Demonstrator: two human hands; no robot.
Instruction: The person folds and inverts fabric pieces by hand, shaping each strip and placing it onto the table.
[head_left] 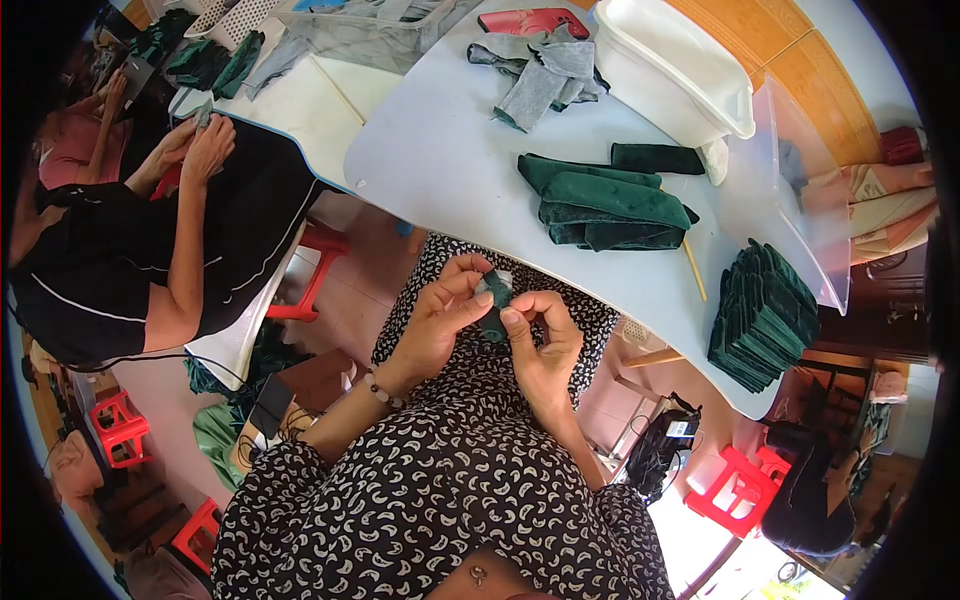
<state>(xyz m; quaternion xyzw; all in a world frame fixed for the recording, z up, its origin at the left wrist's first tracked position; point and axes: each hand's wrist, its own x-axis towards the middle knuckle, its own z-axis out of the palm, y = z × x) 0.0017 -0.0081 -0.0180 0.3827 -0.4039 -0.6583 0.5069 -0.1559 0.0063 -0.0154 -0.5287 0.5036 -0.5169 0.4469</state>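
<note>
Above my lap, my left hand (440, 318) pinches a small dark green velvet piece (493, 318) with a grey underside, and a beaded bracelet is on that wrist. My right hand (540, 335) grips the same piece from the other side with thumb and fingertips. Part of the piece is hidden by my fingers. Beyond my hands, a loose pile of green velvet strips (615, 205) lies on the white table (430, 150). Several grey and green pieces (550, 75) lie farther back. A neat stack of folded green strips (762, 315) stands near the right table edge.
A white basin (675, 65) and a clear plastic bin (790, 190) stand at the back right. Thin wooden sticks lie on the tables. At left, a co-worker in black (130, 260) handles a grey piece. Red stools (735, 490) stand on the floor.
</note>
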